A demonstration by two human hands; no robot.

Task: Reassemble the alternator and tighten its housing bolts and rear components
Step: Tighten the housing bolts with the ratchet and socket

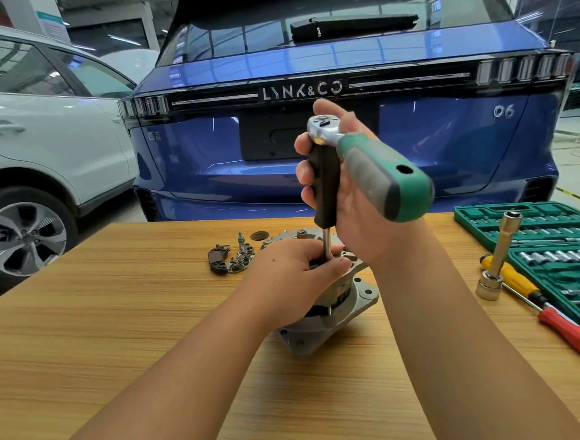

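While a white car point(36, 141) sits far left beyond the wooden table point(117, 318), loose small parts point(231, 256) lie on the tabletop just left of the alternator point(329, 306), which stands mid-table on its housing. Left hand point(295, 264) rests on top of the alternator, fingers pinched round the steel shaft point(327, 248) low down, probably steadying it on a bolt; the tip is hidden. Right hand point(341, 188) is wrapped round the black grip point(325, 186) of that upright driver, with a green-handled ratchet point(370, 166) seated on its top. Blue car point(344, 130) behind. Right of the alternator: a long socket point(497, 257) standing upright, two screwdrivers point(556, 314), one yellow and one red, then the open green socket case point(557, 235) at the table edge.
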